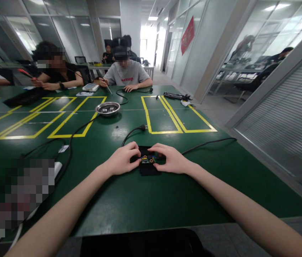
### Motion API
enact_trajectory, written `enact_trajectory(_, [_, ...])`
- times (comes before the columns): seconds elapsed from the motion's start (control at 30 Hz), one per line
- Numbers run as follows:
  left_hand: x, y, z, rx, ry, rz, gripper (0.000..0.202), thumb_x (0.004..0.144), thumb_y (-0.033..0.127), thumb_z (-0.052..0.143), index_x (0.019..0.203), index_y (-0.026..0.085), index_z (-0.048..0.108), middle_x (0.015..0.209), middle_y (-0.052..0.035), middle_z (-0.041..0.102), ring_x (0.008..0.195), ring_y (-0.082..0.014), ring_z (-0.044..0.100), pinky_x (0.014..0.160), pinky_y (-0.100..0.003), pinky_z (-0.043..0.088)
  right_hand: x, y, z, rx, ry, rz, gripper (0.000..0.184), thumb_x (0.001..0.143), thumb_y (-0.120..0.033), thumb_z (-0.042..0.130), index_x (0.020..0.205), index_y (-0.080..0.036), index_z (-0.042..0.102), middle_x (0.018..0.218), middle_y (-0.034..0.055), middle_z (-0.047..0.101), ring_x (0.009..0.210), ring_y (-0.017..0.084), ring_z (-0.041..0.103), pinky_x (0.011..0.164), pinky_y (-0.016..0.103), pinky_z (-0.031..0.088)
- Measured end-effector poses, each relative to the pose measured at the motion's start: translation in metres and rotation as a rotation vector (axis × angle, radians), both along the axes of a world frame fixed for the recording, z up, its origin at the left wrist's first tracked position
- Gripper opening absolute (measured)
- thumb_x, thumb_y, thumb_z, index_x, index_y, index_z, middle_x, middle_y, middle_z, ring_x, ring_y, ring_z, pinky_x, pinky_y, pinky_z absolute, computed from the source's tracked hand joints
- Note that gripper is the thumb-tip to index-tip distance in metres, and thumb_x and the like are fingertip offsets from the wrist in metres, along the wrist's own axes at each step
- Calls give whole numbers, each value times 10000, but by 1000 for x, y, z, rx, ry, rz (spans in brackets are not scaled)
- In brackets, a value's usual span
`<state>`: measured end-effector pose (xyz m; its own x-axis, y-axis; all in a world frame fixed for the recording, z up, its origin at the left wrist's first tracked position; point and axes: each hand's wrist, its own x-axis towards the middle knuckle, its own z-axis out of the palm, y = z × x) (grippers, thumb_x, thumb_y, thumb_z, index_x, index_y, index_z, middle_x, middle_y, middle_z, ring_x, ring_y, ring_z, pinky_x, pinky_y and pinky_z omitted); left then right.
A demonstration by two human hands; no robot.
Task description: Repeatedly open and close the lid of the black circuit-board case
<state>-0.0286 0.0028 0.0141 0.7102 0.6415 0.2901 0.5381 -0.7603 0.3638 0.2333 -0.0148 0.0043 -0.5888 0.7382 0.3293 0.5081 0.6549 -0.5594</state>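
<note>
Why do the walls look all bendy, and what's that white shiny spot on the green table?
Head view: the wide lens curves the straight wall frames near the edges; the pale spot on the table is glare from ceiling lights; the far corridor is washed out; the left hand and right hand holding the black device look sharp.

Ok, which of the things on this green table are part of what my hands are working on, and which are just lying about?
In hand: left hand, right hand, black device, its exposed circuit board.
Lying about: metal bowl, plug cable, black tool farther off to the right.
</note>
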Motion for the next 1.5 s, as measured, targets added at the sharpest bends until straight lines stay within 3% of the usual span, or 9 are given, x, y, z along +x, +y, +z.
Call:
enact_trajectory(0.13, [1,0,2,4,20,3,106,936,265,560,907,202,639,954,-38,622,823,-175,613,726,-289,508,3,0,0,-13,-4,10,563,782,-244,731,1334,-215,622,1278,107,634,897,204,674,825,371,591])
enact_trajectory(0.33, [1,1,4,-2,33,18,75,914,247,575,877,202,623,916,-34,632,804,-178,614,701,-282,489,-3,-1,-6,54,-3,-4,531,821,-293,747,1330,-241,607,1316,108,598,1166,269,640,1008,427,536])
enact_trajectory(0.43, [1,1,4,-1,44,29,68,899,240,586,872,194,629,900,-37,641,782,-176,615,690,-275,479,3,0,-2,53,4,-17,456,870,-347,729,1288,-221,602,1318,117,572,981,216,664,864,367,571])
enact_trajectory(0.53, [2,1,4,-13,47,24,70,879,238,605,840,189,637,841,-28,657,725,-167,610,665,-266,453,15,5,4,22,-41,-19,295,913,-325,684,1170,-193,625,1154,90,615,736,150,598,702,315,535])
enact_trajectory(0.67, [3,-1,5,-70,19,30,101,878,238,600,806,181,643,731,-7,667,630,-145,593,615,-251,408,25,12,7,19,-123,24,67,933,-251,638,913,-194,668,914,46,646,768,174,606,709,303,489])
enact_trajectory(0.83, [1,-2,8,-120,-72,42,169,895,299,582,791,180,643,646,14,638,555,-117,544,574,-231,387,22,9,10,-2,1,-42,117,916,-254,615,838,-181,661,766,22,649,667,145,565,618,261,433])
enact_trajectory(0.97, [0,-5,9,-166,-75,-8,244,879,386,631,752,177,637,640,18,628,540,-107,535,555,-226,382,23,1,15,-152,69,34,146,872,-271,624,790,-161,673,641,-11,594,538,102,481,507,224,365])
enact_trajectory(1.13, [5,-10,6,-172,-40,-54,505,669,597,849,948,204,699,814,-3,715,694,-165,660,622,-243,463,24,-2,18,-268,39,109,173,861,-278,642,866,-143,750,577,-31,555,499,90,430,495,222,350])
enact_trajectory(1.5, [10,-14,9,-142,61,11,332,724,448,775,915,235,607,715,47,667,625,-165,643,586,-244,415,22,-4,20,-253,18,91,160,847,-272,645,849,-145,742,557,-46,517,491,85,401,487,222,329])
